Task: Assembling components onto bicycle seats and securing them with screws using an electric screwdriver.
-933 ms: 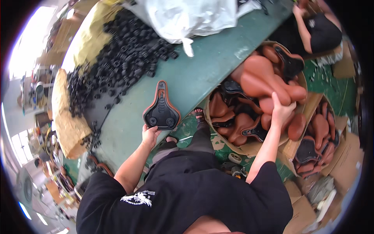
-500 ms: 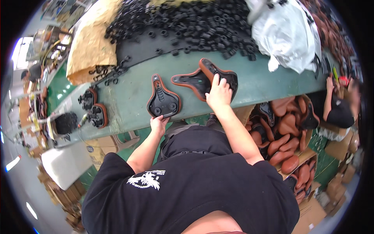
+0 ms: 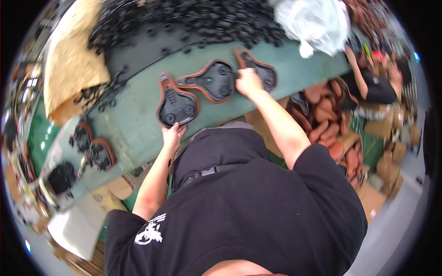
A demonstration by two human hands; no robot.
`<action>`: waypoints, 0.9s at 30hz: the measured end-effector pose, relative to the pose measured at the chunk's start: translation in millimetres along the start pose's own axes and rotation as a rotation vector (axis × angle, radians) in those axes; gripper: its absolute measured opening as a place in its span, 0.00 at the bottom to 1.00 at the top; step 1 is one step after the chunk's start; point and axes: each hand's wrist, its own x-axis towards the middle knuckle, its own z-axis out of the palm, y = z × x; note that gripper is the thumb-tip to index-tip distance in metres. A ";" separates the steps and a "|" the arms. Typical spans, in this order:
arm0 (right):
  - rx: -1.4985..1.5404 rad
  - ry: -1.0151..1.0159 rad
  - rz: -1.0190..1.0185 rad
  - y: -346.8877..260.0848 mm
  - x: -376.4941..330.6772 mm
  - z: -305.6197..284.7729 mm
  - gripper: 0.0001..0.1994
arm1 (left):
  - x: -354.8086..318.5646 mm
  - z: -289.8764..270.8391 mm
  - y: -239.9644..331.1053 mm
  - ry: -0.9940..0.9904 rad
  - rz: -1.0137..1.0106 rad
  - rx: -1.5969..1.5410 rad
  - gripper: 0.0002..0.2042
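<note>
Surface (image 3: 133, 123) passable at centre left, between two brown-rimmed pieces (image 3: 102, 155) and the nearest upturned saddle (image 3: 177, 107). Heaped black parts (image 3: 198, 23) obstruct upper centre; a white bag (image 3: 315, 25) blocks upper right.

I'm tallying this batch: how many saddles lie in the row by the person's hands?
3: the left saddle, touched by the left hand; the middle saddle; the right saddle, partly covered by the right hand. No hidden ones apparent.

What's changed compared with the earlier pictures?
The right hand moved leftward from the saddle pile to the bench, where the middle saddle and rightmost saddle have joined the first saddle, underside up. The rightmost saddle shifted right off the middle one, with that hand at it. The left hand still holds the first saddle.
</note>
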 end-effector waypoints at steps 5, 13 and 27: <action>0.296 -0.078 -0.280 -4.2 -41.4 1.2 0.16 | 21.4 18.9 0.2 -0.045 -0.090 0.038 0.19; 1.070 0.747 0.408 261.0 -62.4 -35.6 0.08 | -22.0 51.2 4.7 0.298 -0.189 0.434 0.25; 1.868 0.851 1.390 562.5 -28.4 18.2 0.41 | -39.0 244.9 -26.5 -0.279 0.353 1.385 0.14</action>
